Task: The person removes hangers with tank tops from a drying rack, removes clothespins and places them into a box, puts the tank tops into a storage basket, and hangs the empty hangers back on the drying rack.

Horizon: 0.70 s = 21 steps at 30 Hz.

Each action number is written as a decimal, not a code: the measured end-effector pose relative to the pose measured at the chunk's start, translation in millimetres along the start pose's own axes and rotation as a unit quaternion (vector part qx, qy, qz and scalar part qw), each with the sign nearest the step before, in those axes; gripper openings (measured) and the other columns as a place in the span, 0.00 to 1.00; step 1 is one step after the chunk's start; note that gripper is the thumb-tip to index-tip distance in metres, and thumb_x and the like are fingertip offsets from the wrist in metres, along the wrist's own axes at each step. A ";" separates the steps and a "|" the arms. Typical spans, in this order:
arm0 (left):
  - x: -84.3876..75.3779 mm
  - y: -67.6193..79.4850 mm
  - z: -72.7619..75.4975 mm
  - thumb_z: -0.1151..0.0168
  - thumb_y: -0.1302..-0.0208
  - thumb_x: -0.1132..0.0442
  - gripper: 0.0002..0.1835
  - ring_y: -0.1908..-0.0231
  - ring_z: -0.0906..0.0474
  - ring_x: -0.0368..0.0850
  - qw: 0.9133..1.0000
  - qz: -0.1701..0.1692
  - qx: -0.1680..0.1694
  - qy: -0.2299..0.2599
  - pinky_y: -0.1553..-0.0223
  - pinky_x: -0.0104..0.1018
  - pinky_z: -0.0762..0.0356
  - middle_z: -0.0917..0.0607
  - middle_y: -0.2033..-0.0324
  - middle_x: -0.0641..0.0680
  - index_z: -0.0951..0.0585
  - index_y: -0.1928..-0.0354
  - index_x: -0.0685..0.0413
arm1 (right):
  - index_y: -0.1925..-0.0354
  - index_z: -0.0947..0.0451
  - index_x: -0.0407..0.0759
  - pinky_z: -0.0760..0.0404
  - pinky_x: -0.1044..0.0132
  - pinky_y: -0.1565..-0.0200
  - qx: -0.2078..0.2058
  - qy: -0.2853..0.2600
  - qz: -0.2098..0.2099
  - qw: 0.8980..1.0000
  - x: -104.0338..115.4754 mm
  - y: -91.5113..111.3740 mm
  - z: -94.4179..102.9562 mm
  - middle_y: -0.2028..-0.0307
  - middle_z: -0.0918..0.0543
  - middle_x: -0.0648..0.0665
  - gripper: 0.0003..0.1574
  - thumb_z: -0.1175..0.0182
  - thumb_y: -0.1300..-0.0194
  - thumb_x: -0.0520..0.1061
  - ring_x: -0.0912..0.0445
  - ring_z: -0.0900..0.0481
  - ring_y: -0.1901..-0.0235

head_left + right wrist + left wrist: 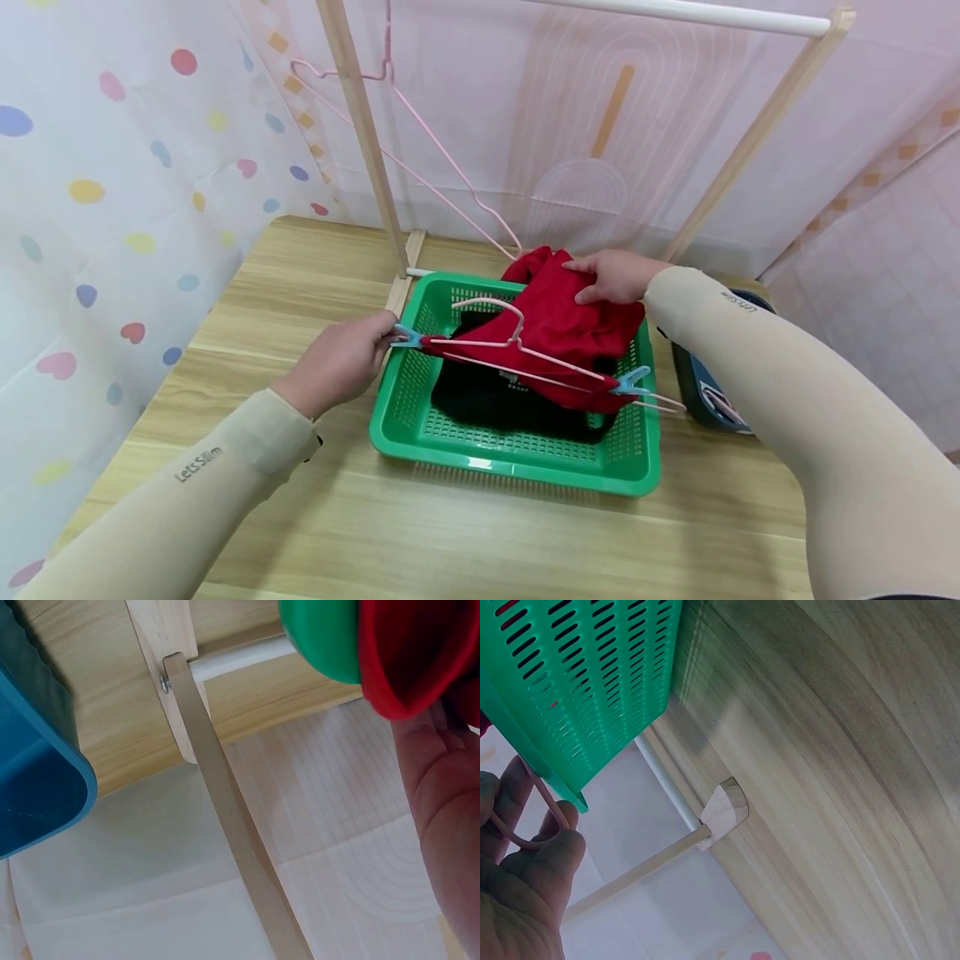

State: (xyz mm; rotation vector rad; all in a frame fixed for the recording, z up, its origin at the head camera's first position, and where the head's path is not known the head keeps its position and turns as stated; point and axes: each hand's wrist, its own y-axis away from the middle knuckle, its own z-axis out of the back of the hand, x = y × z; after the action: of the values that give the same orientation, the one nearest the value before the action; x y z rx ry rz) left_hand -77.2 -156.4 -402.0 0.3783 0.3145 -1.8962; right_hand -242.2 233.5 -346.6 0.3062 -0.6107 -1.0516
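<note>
Above the table (480, 546), left hand (343, 360) pinches hanger (517, 339); right (621, 276) loosely touches garment (555, 310).

Wood-grain table (487, 542), dotted white hanging (150, 217), pale pink backdrop (562, 92) with arches (581, 185)

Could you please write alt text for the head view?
A person's left hand holds the end of a pink hanger with red cloth clipped on, over a green basket containing black cloth. The right hand touches the red cloth.

Black cloth (480, 402) partly under red garment (562, 312), blue bin (696, 385) partly behind right sleeve (780, 400); rear hanger hook (387, 37) cropped
</note>
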 end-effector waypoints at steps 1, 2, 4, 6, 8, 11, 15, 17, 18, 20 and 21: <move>-0.1 0.2 -0.1 0.45 0.19 0.61 0.06 0.75 0.28 0.46 1.000 0.000 0.000 -0.001 0.71 0.39 0.29 0.19 0.73 0.51 0.24 0.58 0.52 | 0.20 0.37 0.49 0.29 0.43 0.30 -0.001 -0.002 0.002 1.000 -0.1 0.2 -0.5 0.25 0.30 0.33 0.43 0.35 0.26 0.49 0.40 0.29 0.32; -0.1 0.3 -0.2 0.45 0.19 0.61 0.06 0.75 0.28 0.46 1.000 -0.001 -0.001 -0.002 0.71 0.39 0.29 0.19 0.73 0.51 0.24 0.58 0.52 | 0.21 0.35 0.49 0.28 0.44 0.31 -0.003 -0.006 0.003 1.000 -0.2 0.3 -1.2 0.27 0.28 0.34 0.41 0.35 0.26 0.48 0.41 0.28 0.33; 0.0 0.6 -0.2 0.45 0.19 0.61 0.05 0.75 0.28 0.46 1.000 -0.001 -0.002 -0.002 0.71 0.39 0.29 0.19 0.73 0.51 0.24 0.58 0.52 | 0.23 0.31 0.48 0.27 0.44 0.32 -0.008 -0.005 0.009 1.000 0.1 1.3 -1.9 0.29 0.24 0.34 0.37 0.35 0.26 0.47 0.42 0.26 0.35; 0.1 0.7 -0.3 0.45 0.19 0.61 0.05 0.75 0.28 0.46 1.000 -0.001 -0.005 -0.003 0.71 0.39 0.29 0.19 0.73 0.51 0.24 0.58 0.52 | 0.26 0.27 0.47 0.27 0.44 0.32 -0.014 -0.002 0.014 1.000 0.1 1.9 -2.4 0.32 0.22 0.34 0.33 0.35 0.25 0.46 0.42 0.25 0.36; -0.2 0.8 0.0 0.45 0.19 0.61 0.06 0.75 0.28 0.46 1.000 0.000 -0.006 -0.003 0.71 0.39 0.29 0.20 0.73 0.50 0.24 0.58 0.52 | 0.29 0.24 0.45 0.26 0.45 0.32 -0.020 0.002 0.016 1.000 0.3 1.8 -3.0 0.34 0.20 0.35 0.30 0.35 0.25 0.46 0.43 0.24 0.38; -0.9 0.8 0.3 0.45 0.19 0.61 0.06 0.75 0.28 0.46 1.000 0.001 -0.006 -0.001 0.72 0.39 0.29 0.20 0.74 0.50 0.24 0.58 0.52 | 0.32 0.20 0.45 0.25 0.46 0.33 -0.035 0.008 0.014 0.999 -1.0 0.7 -4.4 0.35 0.19 0.36 0.26 0.35 0.25 0.45 0.44 0.24 0.40; -0.8 0.9 0.3 0.45 0.19 0.60 0.06 0.76 0.28 0.45 1.000 0.003 -0.003 0.000 0.72 0.38 0.29 0.19 0.73 0.50 0.24 0.58 0.52 | 0.35 0.17 0.45 0.24 0.48 0.35 -0.050 0.004 0.011 0.999 -1.8 -0.4 -6.3 0.38 0.16 0.37 0.24 0.34 0.26 0.45 0.45 0.23 0.42; -0.5 0.8 0.3 0.45 0.19 0.60 0.05 0.76 0.28 0.45 1.000 0.002 -0.002 0.001 0.72 0.38 0.29 0.19 0.73 0.50 0.24 0.58 0.52 | 0.36 0.17 0.45 0.24 0.48 0.35 -0.055 0.001 0.013 0.998 -1.5 -0.2 -6.9 0.39 0.16 0.37 0.23 0.34 0.26 0.45 0.45 0.22 0.43; -0.4 0.7 0.1 0.44 0.19 0.61 0.05 0.76 0.29 0.45 1.000 0.002 -0.002 0.001 0.72 0.37 0.30 0.19 0.73 0.50 0.24 0.58 0.52 | 0.36 0.16 0.45 0.24 0.48 0.35 -0.057 0.000 0.013 0.998 -1.3 0.1 -6.9 0.39 0.15 0.37 0.22 0.34 0.26 0.45 0.45 0.22 0.42; 0.0 0.3 0.0 0.44 0.19 0.61 0.05 0.76 0.29 0.45 1.000 0.001 -0.002 0.003 0.72 0.37 0.30 0.20 0.73 0.50 0.24 0.58 0.52 | 0.37 0.16 0.45 0.24 0.48 0.35 -0.061 0.002 0.014 0.998 -1.1 0.9 -6.7 0.39 0.15 0.37 0.21 0.35 0.26 0.44 0.45 0.21 0.43; 0.1 0.1 0.0 0.45 0.19 0.61 0.05 0.76 0.29 0.45 1.000 0.000 -0.002 0.003 0.72 0.37 0.30 0.20 0.73 0.50 0.24 0.58 0.52 | 0.37 0.15 0.45 0.24 0.48 0.36 -0.063 0.005 0.014 0.998 -1.1 0.9 -7.0 0.40 0.15 0.37 0.21 0.35 0.26 0.44 0.45 0.21 0.43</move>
State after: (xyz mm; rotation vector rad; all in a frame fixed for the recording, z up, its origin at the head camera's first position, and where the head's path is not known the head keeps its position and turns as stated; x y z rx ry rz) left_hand -77.2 -156.6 -402.1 0.3815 0.3213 -1.8949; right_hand -237.7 234.6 -352.0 0.1912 -0.5358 -1.0555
